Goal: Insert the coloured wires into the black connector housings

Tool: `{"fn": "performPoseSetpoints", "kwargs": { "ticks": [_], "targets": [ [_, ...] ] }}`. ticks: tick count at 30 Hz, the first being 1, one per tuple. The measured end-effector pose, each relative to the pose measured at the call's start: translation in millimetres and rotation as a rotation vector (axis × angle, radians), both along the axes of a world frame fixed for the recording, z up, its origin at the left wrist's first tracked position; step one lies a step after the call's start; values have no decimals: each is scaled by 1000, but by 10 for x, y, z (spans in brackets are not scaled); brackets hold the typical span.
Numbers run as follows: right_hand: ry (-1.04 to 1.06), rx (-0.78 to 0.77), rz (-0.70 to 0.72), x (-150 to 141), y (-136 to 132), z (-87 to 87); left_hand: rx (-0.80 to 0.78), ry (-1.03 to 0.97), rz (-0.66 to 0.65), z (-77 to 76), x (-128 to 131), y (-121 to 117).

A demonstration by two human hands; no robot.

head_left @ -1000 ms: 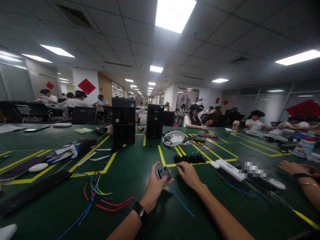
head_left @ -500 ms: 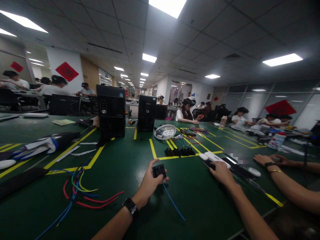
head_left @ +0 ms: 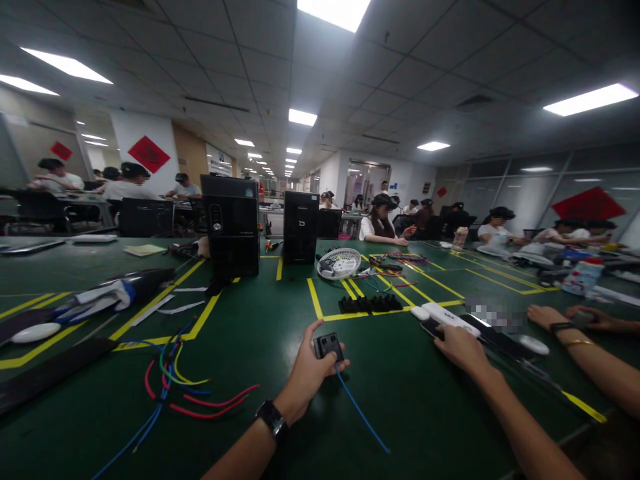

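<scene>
My left hand [head_left: 313, 370], with a dark watch on its wrist, grips a small black block-shaped part [head_left: 329, 347] with square openings. From its lower edge a blue wire [head_left: 361, 410] hangs down toward the table. To the right, my right hand [head_left: 465, 348] rests low on the tabletop, its thumb and fingers on a dark, flat, phone-like object [head_left: 431, 328]. Just behind those fingers lies a long white case [head_left: 453, 317]. A row of black parts [head_left: 370, 304] sits beyond both hands. Red, blue, green and yellow wires [head_left: 173, 383] lie bundled to the left.
Two black computer towers [head_left: 231, 233] stand upright on the green table [head_left: 400, 407]. Beside them is a white perforated basket [head_left: 340, 263]. At the right, another person's hands [head_left: 550, 317] rest near a white mouse [head_left: 534, 344]. A black pouch [head_left: 55, 370] lies left.
The whole view has shifted slightly, so things appear farther right. My left hand keeps the black part with its blue wire, and my right hand stays on the dark flat object.
</scene>
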State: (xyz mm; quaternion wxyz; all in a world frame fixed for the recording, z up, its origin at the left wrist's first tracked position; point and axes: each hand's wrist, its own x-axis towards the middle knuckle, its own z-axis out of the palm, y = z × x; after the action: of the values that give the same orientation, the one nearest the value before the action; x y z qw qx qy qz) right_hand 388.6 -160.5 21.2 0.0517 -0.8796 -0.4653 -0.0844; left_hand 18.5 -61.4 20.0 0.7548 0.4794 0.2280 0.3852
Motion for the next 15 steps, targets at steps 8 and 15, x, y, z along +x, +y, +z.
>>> {"fn": "performPoseSetpoints", "kwargs": {
  "ticks": [8,15],
  "targets": [
    [-4,46,7,127,-8,-129,-29,-6,-36,20,-2,2],
    [-18,16,3,91,3,-105,6,-43,-39,-8,-8,-5]
  ]
}}
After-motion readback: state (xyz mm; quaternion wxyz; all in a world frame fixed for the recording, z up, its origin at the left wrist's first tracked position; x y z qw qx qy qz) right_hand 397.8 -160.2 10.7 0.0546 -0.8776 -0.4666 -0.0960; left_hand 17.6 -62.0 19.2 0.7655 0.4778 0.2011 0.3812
